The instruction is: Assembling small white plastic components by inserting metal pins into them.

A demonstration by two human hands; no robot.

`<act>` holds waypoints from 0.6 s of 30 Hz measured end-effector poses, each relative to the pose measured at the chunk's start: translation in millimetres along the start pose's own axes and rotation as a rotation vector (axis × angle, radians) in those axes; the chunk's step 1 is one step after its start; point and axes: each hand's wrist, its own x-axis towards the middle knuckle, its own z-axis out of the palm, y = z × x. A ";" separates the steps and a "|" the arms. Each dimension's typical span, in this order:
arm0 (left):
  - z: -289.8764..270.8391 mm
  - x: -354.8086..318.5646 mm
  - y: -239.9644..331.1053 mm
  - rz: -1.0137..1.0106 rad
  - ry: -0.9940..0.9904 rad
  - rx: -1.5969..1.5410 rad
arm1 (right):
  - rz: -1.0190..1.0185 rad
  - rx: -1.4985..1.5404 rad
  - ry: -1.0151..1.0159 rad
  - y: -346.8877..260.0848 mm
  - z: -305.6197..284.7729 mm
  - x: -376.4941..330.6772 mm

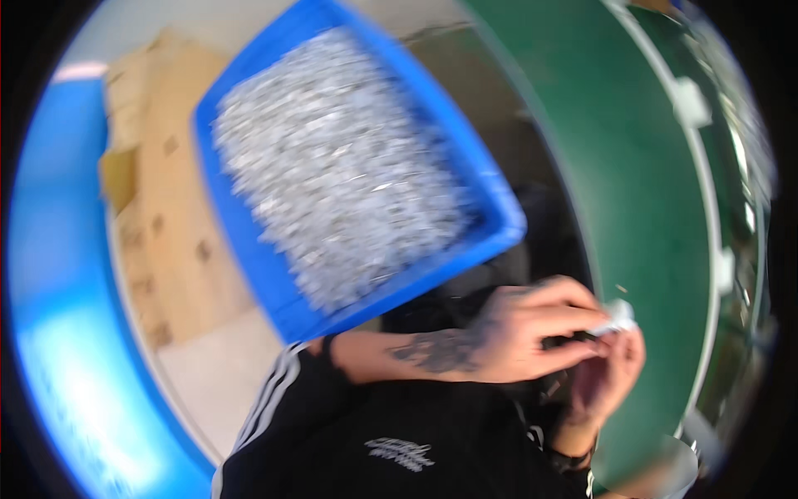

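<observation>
Both hands pinched one small white piece over the edge of the green belt.

The fingertips of the left hand (532, 333) and the right hand (611, 370) were closed narrowly on the small white piece (619, 316), thumbs and forefingers meeting around it; motion blur hid its exact shape. Just behind the hands ran the green conveyor belt (632, 191), with other white pieces (690, 100) lying along its far rail. To the left, a blue plastic crate (499, 200) stood heaped with small silvery parts (341, 166), and flattened cardboard (166, 208) lay beyond it.
</observation>
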 end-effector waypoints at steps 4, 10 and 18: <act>-12.0 0.3 5.8 0.041 -0.066 -0.035 | 0.054 0.001 0.113 -13.3 -21.9 6.1; -193.0 -95.4 -25.2 -0.522 -0.063 1.233 | 0.054 -0.104 0.294 -109.3 -269.9 114.1; -263.2 -135.9 -55.2 -1.025 -0.234 1.242 | 0.032 0.049 0.682 -157.3 -427.6 201.4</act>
